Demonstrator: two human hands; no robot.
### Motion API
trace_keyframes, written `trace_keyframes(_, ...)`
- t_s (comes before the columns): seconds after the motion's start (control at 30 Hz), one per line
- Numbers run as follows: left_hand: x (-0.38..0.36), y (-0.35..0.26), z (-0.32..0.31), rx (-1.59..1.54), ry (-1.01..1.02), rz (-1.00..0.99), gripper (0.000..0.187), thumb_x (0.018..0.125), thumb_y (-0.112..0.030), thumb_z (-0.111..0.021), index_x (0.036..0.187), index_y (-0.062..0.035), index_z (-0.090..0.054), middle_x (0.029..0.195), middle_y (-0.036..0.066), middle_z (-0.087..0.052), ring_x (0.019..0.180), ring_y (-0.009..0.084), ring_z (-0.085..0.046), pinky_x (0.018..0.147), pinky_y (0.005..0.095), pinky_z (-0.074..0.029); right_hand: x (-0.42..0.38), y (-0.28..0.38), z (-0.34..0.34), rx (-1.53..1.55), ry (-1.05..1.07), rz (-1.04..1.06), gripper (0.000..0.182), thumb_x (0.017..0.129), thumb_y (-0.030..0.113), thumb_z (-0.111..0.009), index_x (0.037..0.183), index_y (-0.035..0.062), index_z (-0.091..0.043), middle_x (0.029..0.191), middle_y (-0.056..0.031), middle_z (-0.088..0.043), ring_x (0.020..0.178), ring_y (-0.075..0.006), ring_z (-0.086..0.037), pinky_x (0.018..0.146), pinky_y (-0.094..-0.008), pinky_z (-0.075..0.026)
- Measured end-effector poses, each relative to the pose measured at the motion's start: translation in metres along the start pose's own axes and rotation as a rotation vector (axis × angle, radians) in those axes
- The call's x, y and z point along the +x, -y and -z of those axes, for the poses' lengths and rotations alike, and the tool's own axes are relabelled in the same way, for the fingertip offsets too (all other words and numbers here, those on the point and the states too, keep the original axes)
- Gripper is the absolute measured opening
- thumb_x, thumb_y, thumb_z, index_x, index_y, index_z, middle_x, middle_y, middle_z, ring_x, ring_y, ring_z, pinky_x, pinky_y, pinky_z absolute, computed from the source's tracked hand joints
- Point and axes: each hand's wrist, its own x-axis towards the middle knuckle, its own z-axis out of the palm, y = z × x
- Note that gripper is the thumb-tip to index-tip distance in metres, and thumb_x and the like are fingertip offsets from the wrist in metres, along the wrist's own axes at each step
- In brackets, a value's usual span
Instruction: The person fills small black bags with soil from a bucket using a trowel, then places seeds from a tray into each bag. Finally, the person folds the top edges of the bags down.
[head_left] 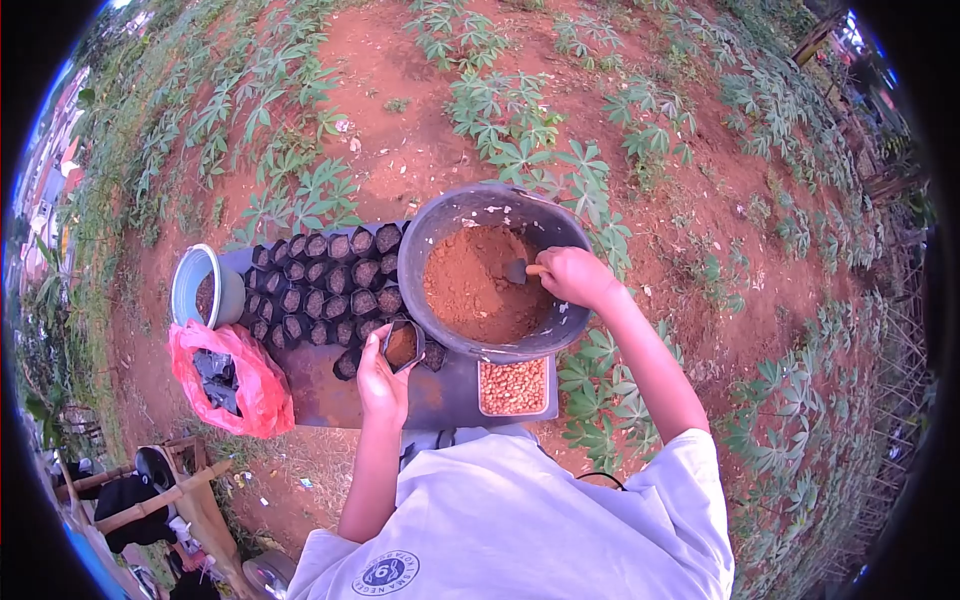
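My left hand (380,383) is wrapped around a small black planting bag (403,345) with brown soil inside, held upright just left of the big tub. In my right hand (574,277) is the orange handle of a small trowel (516,271). Its dark blade touches the reddish-brown soil (468,280) in the large black tub (432,216). Several rows of soil-filled black planting bags (335,276) stand on the table to the left of the tub.
A dark table (325,392) carries everything. At its left end are a pale blue bucket (228,297) and a pink plastic bag (262,385) holding black plastic. A clear container of seeds (513,387) sits before the tub. Leafy plants (495,115) grow in red ground beyond.
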Motion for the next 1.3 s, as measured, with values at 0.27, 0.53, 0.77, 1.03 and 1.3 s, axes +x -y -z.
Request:
trace_keyframes(0.27,0.013,-0.011,0.010,0.003,0.006,-0.009,0.034,0.099,-0.032,-0.041,0.115,-0.0058,-0.054,0.109,0.009,-0.063,0.101,0.0214,-0.061,0.084,0.0423,-0.049,0.002,0.011,0.023,0.150,-0.069,-0.049,0.013,0.080,0.012,-0.057,0.086,0.0008,-0.056,0.085,-0.0183,-0.062,0.086,-0.0356,-0.062,0.078,-0.0456,-0.049)
trace_keyframes(0.53,0.018,-0.021,0.012,0.018,0.036,0.018,0.033,0.101,-0.030,-0.034,0.116,-0.0053,-0.051,0.110,0.007,-0.059,0.102,0.0180,-0.059,0.086,0.0389,-0.049,0.011,0.014,0.010,0.130,0.002,-0.063,0.013,0.080,0.012,-0.056,0.087,0.0011,-0.057,0.086,-0.0181,-0.062,0.087,-0.0358,-0.062,0.079,-0.0451,-0.049)
trace_keyframes(0.77,0.025,-0.020,0.018,0.005,0.022,0.014,0.033,0.100,-0.032,-0.039,0.115,-0.0057,-0.053,0.108,0.008,-0.062,0.099,0.0212,-0.061,0.083,0.0423,-0.050,0.026,0.029,0.008,0.219,-0.003,-0.027,0.014,0.081,0.013,-0.057,0.088,0.0006,-0.056,0.088,-0.0188,-0.062,0.088,-0.0367,-0.062,0.080,-0.0459,-0.049)
trace_keyframes(1.03,0.033,-0.029,0.022,-0.004,0.035,0.020,0.033,0.099,-0.032,-0.040,0.114,-0.0058,-0.054,0.108,0.008,-0.063,0.099,0.0216,-0.061,0.083,0.0414,-0.050,0.028,0.011,-0.009,0.308,0.070,-0.187,0.022,0.080,0.014,-0.060,0.099,0.0025,-0.061,0.095,-0.0198,-0.065,0.093,-0.0355,-0.063,0.082,-0.0443,-0.050)
trace_keyframes(1.3,0.040,-0.031,0.024,0.006,0.049,0.078,0.033,0.101,-0.031,-0.035,0.116,-0.0062,-0.051,0.113,0.006,-0.059,0.105,0.0183,-0.058,0.088,0.0411,-0.048,0.041,0.008,-0.029,-0.037,0.274,-0.229,0.022,0.079,0.009,-0.056,0.100,0.0024,-0.059,0.100,-0.0176,-0.065,0.094,-0.0341,-0.064,0.082,-0.0424,-0.052)
